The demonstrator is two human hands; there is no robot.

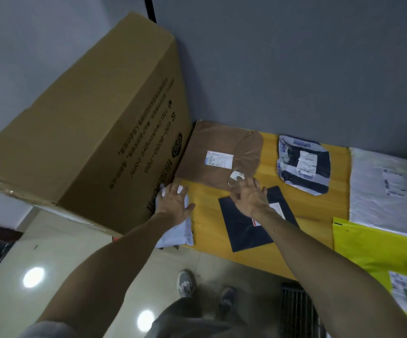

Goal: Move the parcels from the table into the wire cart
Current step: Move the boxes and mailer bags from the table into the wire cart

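While two shoes (185,282) stand on the tiled floor beside a dark grille (295,311), both arms reach over the yellow surface (209,223). A yellow-green parcel (373,245) lies nearest, at right; a black parcel (244,232) lies under the right forearm. The left grip (174,200), fingers spread, rests on a white parcel (175,232) at the surface's left end. The right grip (248,196), fingers spread, is at the near edge of a brown parcel (217,147); contact cannot be told. Beyond lie a grey-black parcel (305,164) and a large white parcel (387,206). A cardboard box (88,132) stands left.
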